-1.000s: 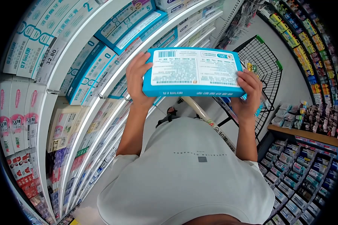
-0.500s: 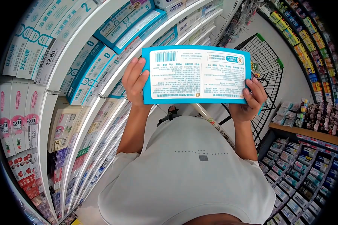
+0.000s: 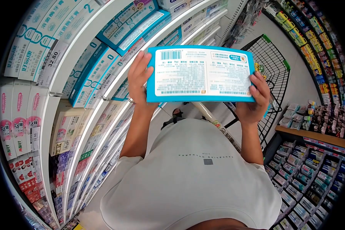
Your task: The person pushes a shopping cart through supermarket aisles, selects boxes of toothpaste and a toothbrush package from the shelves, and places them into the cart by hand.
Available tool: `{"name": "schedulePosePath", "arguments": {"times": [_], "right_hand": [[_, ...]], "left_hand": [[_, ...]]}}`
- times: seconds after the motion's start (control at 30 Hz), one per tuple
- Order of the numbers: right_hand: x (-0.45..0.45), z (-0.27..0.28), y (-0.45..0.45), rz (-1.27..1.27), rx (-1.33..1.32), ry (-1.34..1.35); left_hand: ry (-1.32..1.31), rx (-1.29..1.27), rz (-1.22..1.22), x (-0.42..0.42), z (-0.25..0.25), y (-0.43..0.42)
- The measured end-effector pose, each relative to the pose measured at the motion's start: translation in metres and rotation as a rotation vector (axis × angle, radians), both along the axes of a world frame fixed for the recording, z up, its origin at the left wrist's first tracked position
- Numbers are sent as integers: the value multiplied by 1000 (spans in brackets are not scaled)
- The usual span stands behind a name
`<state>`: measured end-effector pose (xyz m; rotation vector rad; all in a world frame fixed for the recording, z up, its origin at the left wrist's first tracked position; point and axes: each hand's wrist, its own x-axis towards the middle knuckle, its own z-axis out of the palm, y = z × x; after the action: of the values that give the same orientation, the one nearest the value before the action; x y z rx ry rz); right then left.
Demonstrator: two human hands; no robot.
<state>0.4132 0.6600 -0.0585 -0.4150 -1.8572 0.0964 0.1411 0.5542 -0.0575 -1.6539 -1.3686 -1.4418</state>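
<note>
Held at its 2 short ends, the flat box spans the gap between the person's hands: the left hand pinches the left end, and the right hand curls its fingers around the lower right corner. It sits above and ahead of the grey shirt, broad face turned up to the wearer. That white panel, rimmed in bright blue, carries a barcode at upper left and 2 columns of print too fine to read; the cardboard looks smooth, with straight edges.

On the left, the curved-looking white shelf runs close beside the left hand; the gap cannot be judged. Its blue-and-white cartons read 好易康, with large numerals 2, 0, 9 and 5. Lower, white cartons with pink print read 两面针, beside a tag showing 32.00.

Beyond the right hand stands a black wire shopping cart with green corners and a pale round handle. Bare grey floor lies open between the cart and a curved display of yellow-orange packs. At lower right, a rack holds rows of small packets.
</note>
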Motion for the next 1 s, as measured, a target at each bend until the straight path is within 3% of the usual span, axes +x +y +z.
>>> {"name": "schedulePosePath", "arguments": {"times": [0.07, 0.1, 0.17, 0.2, 0.23, 0.3, 0.43, 0.6, 0.87, 1.0], "right_hand": [[1, 7, 1, 79, -112, 5], [3, 9, 0, 127, -353, 67], [7, 11, 0, 222, -834, 196], [8, 10, 4, 298, -1030, 269], [8, 11, 5, 293, -1030, 271], [9, 11, 7, 240, -1483, 295], [11, -12, 12, 254, -1597, 259], [10, -12, 7, 251, -1627, 263], [15, -30, 3, 325, -1729, 437], [28, -47, -6, 155, -1750, 416]], "left_hand": [[-302, -148, -196, 5, 7, 2], [-303, -149, -200, 3, 9, -2], [-596, -637, -248, -6, 11, -10], [-738, -673, -420, -4, 13, -9], [-738, -676, -425, -1, 15, -9], [-1295, -805, -569, 5, 18, -10], [-1412, -889, -434, 5, 11, -7], [-1465, -873, -441, 6, 10, -6], [-1532, -834, -393, 14, 3, 0], [-1472, -881, -468, 22, -17, 9]]}}
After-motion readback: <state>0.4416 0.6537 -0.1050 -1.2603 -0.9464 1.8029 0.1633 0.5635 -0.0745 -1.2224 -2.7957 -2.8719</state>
